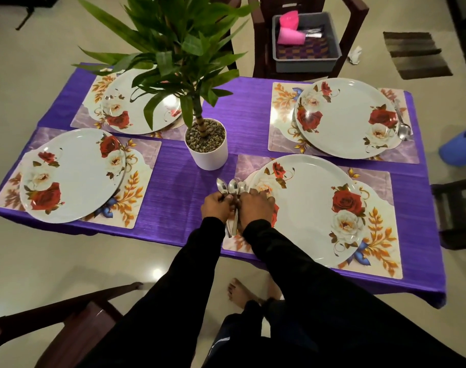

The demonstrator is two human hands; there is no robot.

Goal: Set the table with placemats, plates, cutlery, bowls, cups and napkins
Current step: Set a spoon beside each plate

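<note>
I had 4 placemats and 4 plates laid on the counter (173, 166), and 1 spoon (402, 123) beside the far right plate (346, 118). My left hand (216, 208) and right hand (255, 207) both gripped the spoons (230, 187) near the near right plate (306, 211). Bowls, cups and napkins remained; open cloth lay left of my grip.

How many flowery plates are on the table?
4: far left plate behind the plant, near left plate, far right plate, near right plate by the hands.
</note>
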